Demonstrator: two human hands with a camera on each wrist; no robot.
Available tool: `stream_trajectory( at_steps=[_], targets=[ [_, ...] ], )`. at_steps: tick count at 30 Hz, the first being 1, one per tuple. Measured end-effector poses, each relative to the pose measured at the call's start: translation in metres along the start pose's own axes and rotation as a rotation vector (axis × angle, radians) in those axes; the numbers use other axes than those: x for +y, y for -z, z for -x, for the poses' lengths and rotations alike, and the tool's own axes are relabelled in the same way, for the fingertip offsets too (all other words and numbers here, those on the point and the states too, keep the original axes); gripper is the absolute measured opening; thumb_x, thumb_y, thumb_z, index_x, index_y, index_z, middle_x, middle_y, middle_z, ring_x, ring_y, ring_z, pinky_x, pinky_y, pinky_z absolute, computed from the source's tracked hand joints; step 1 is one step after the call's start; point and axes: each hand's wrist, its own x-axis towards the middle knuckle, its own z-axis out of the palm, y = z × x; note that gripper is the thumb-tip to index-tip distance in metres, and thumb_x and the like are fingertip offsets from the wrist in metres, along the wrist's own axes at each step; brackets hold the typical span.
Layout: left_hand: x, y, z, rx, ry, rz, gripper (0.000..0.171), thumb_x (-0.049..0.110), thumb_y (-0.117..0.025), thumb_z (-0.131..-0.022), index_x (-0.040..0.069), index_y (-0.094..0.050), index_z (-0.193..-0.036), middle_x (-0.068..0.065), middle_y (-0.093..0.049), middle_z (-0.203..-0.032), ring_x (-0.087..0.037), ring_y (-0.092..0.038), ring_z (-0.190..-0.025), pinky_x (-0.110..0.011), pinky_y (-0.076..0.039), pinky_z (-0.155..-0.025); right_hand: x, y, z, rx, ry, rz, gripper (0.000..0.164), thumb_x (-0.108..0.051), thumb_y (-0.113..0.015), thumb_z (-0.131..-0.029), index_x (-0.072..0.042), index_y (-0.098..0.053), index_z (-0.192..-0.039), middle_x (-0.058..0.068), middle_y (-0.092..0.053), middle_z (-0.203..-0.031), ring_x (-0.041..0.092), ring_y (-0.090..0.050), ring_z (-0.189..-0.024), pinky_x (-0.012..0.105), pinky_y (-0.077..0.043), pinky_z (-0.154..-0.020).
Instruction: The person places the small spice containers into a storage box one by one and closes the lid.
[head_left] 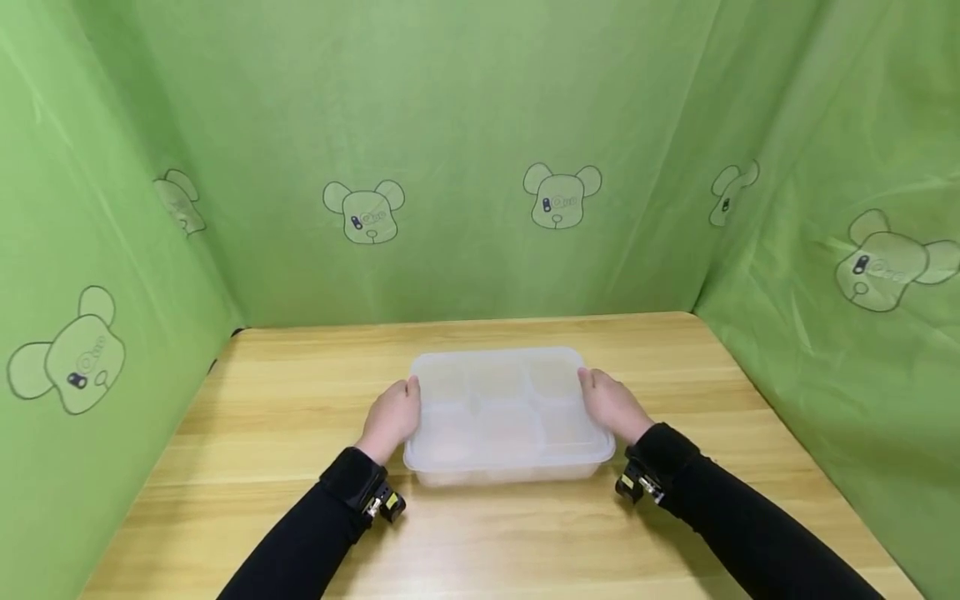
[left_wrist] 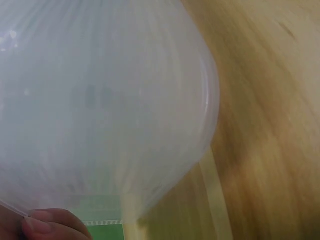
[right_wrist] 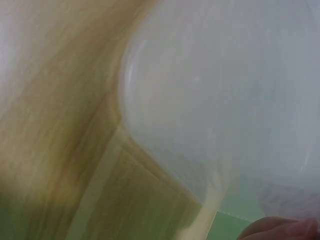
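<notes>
A translucent white plastic storage box (head_left: 510,408) with its lid on is held between my two hands, long side toward me. Through the lid, several compartments show faintly. My left hand (head_left: 395,414) grips the left rim, thumb on top of the edge. At the opposite rim my right hand (head_left: 613,404) grips in the same way. In the left wrist view the box's cloudy wall (left_wrist: 110,100) fills much of the frame, with fingertips (left_wrist: 55,224) at the lower edge. The right wrist view shows the box's wall (right_wrist: 215,100) and fingers (right_wrist: 277,229) below. Whether the box touches the table cannot be told.
The box is over a wooden table (head_left: 300,392). Green cloth (head_left: 465,100) printed with bear faces hangs behind the table and along both sides. A small camera is strapped to each wrist, over black sleeves (head_left: 750,508).
</notes>
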Motion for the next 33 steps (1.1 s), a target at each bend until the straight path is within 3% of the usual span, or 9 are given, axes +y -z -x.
stream_trajectory(
  at_steps=[5, 9, 12, 14, 17, 19, 22, 28, 33],
  targets=[
    [0.001, 0.001, 0.001, 0.027, 0.011, -0.003, 0.055, 0.038, -0.027, -0.108, -0.001, -0.063, -0.123, -0.021, -0.066, -0.119, -0.039, -0.064, -0.104, -0.053, -0.049, -0.091, 0.002, 0.005, -0.001, -0.016, 0.029, 0.048, 0.073, -0.044, -0.01, -0.109, 0.016, -0.031, -0.146, 0.038, -0.038, -0.146, 0.053, -0.038, -0.134, 0.061, -0.032, -0.11],
    [0.002, 0.005, 0.005, 0.026, 0.024, -0.012, 0.047, 0.038, -0.032, -0.107, 0.003, -0.062, -0.106, -0.015, -0.065, -0.092, -0.03, -0.061, -0.079, -0.044, -0.049, -0.07, 0.004, 0.01, -0.003, -0.039, 0.069, 0.077, 0.07, -0.041, -0.013, -0.11, 0.016, -0.035, -0.144, 0.038, -0.043, -0.143, 0.053, -0.042, -0.131, 0.061, -0.035, -0.108],
    [0.003, 0.009, 0.012, 0.031, 0.017, -0.031, 0.038, 0.038, -0.037, -0.105, 0.007, -0.057, -0.095, -0.008, -0.057, -0.077, -0.024, -0.054, -0.065, -0.036, -0.041, -0.058, 0.005, 0.015, -0.003, -0.057, 0.07, 0.069, 0.066, -0.04, -0.019, -0.11, 0.014, -0.043, -0.139, 0.034, -0.054, -0.13, 0.046, -0.056, -0.116, 0.056, -0.046, -0.096],
    [0.003, 0.011, 0.017, 0.046, -0.005, -0.065, 0.035, 0.038, -0.041, -0.104, 0.008, -0.056, -0.095, -0.006, -0.056, -0.074, -0.023, -0.053, -0.062, -0.034, -0.039, -0.054, 0.004, 0.02, -0.004, -0.067, 0.06, 0.067, 0.06, -0.039, -0.024, -0.11, 0.01, -0.051, -0.13, 0.028, -0.061, -0.112, 0.037, -0.062, -0.096, 0.047, -0.05, -0.081],
    [0.003, 0.012, 0.027, 0.074, -0.046, -0.121, 0.034, 0.037, -0.043, -0.103, 0.007, -0.058, -0.1, -0.007, -0.06, -0.076, -0.023, -0.055, -0.062, -0.035, -0.042, -0.053, 0.002, 0.027, -0.005, -0.073, 0.051, 0.068, 0.048, -0.038, -0.031, -0.109, 0.002, -0.058, -0.105, 0.013, -0.054, -0.081, 0.024, -0.051, -0.069, 0.037, -0.041, -0.062],
    [0.003, 0.012, 0.033, 0.094, -0.069, -0.157, 0.035, 0.037, -0.045, -0.103, 0.005, -0.059, -0.106, -0.009, -0.063, -0.077, -0.024, -0.056, -0.061, -0.036, -0.043, -0.052, 0.0, 0.03, -0.007, -0.069, 0.057, 0.085, 0.041, -0.036, -0.035, -0.109, -0.004, -0.054, -0.091, 0.008, -0.045, -0.071, 0.021, -0.045, -0.061, 0.034, -0.037, -0.057],
    [0.004, 0.012, 0.045, 0.11, -0.094, -0.193, 0.04, 0.036, -0.047, -0.102, 0.002, -0.059, -0.118, -0.01, -0.064, -0.074, -0.023, -0.056, -0.058, -0.036, -0.042, -0.049, -0.004, 0.035, -0.009, -0.06, 0.074, 0.121, 0.038, -0.032, -0.039, -0.108, -0.007, -0.049, -0.082, 0.005, -0.043, -0.068, 0.019, -0.042, -0.058, 0.032, -0.036, -0.055],
    [0.008, 0.014, 0.068, 0.11, -0.137, -0.238, 0.047, 0.033, -0.05, -0.101, -0.001, -0.053, -0.134, -0.007, -0.058, -0.063, -0.022, -0.054, -0.053, -0.035, -0.041, -0.044, -0.013, 0.044, -0.017, -0.052, 0.091, 0.191, 0.035, -0.03, -0.043, -0.106, -0.005, -0.054, -0.085, 0.007, -0.048, -0.069, 0.021, -0.046, -0.06, 0.034, -0.038, -0.056],
    [0.01, 0.012, 0.087, 0.123, -0.163, -0.274, 0.049, 0.03, -0.052, -0.1, -0.004, -0.053, -0.135, -0.018, -0.071, -0.091, -0.032, -0.067, -0.071, -0.044, -0.051, -0.055, -0.019, 0.05, -0.028, -0.009, 0.145, 0.257, 0.035, -0.026, -0.045, -0.105, 0.006, -0.061, -0.108, 0.017, -0.064, -0.09, 0.027, -0.058, -0.074, 0.041, -0.047, -0.068]
  ],
)
